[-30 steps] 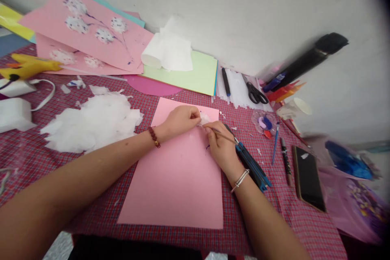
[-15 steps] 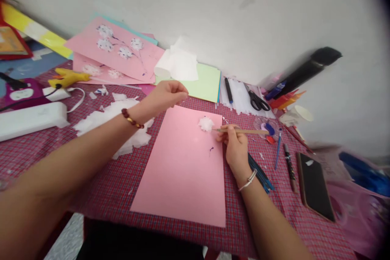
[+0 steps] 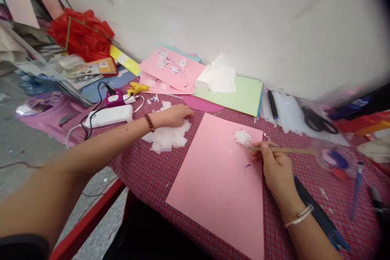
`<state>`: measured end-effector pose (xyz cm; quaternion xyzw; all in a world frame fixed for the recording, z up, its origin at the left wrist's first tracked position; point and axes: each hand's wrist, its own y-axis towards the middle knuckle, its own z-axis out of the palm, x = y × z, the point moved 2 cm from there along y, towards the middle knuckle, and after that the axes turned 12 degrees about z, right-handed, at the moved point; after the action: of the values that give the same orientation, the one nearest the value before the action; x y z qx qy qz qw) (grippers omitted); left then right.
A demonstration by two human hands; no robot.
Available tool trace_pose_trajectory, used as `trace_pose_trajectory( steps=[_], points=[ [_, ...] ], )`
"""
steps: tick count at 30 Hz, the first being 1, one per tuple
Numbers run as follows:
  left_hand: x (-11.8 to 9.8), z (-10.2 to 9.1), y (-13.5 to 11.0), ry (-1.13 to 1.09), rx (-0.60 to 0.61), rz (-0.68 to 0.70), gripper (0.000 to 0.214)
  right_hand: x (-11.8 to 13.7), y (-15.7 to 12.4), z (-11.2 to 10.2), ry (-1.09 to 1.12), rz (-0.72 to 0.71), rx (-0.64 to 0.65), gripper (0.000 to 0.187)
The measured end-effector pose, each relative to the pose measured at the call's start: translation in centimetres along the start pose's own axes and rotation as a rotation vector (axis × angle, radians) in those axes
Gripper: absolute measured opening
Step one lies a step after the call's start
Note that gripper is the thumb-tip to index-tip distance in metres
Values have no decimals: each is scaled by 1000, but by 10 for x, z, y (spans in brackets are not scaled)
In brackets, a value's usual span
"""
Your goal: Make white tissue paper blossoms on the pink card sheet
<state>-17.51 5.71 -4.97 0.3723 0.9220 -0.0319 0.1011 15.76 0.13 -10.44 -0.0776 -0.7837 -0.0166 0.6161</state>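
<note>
Your right hand (image 3: 276, 166) had a slim wooden stick (image 3: 297, 150) pinched between thumb and fingers, with no gap left around it. The stick's long axis ran crosswise over the right edge of the pink sheet (image 3: 219, 174); one tip pointed left, just beside the white puff (image 3: 242, 137), and the other end reached right, to the near rim of the clear paint palette (image 3: 352, 160). That puff sat close to the sheet's far right corner, with a small purple mark (image 3: 248, 166) lower down near the same edge. The sheet lay flat on the checked table (image 3: 134, 168), its long axis running from the table's near edge toward the wall, its far end nearer the tissue roll (image 3: 204, 80). Your left hand (image 3: 176, 115) was stretched over the pile of white tissue pieces (image 3: 166, 140), off the sheet's left edge, palm down and fingers bent; I could not tell how far they were parted or whether they had a piece. Beyond that pile, toward the far edge, lay the yellow glue gun (image 3: 138, 88), its nozzle pointing right.
</note>
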Motion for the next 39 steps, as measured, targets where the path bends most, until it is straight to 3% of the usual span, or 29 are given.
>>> trace_pose_trajectory(
  steps=[4, 9, 16, 23, 26, 29, 34, 36, 39],
  points=[
    [8, 7, 0, 26, 72, -13, 37, 1, -1, 0, -29, -14, -1, 38],
    [10, 5, -5, -75, 38, -112, 18, 1, -1, 0, -40, -25, 11, 38],
    [10, 3, -10, -240, -9, -183, 15, 1, -1, 0, -48, -33, 15, 37],
    [-6, -45, -3, -357, -183, -210, 4, 1, 0, 1, -25, -31, 24, 38],
    [-27, -55, 5, -557, -152, -160, 3, 4, -2, 2, -22, -44, 12, 37],
    [-54, -48, 15, -752, -49, -51, 3, 14, -14, 9, 32, -53, 53, 34],
    [-91, -18, 34, -826, 83, 77, 13, 33, -40, 34, 178, 98, 354, 29],
    [-100, -8, 41, -830, 135, 113, 16, 35, -46, 42, 160, 155, 452, 30],
    [-102, 1, 47, -840, 177, 136, 20, 33, -48, 47, 108, 192, 506, 14]
  ],
)
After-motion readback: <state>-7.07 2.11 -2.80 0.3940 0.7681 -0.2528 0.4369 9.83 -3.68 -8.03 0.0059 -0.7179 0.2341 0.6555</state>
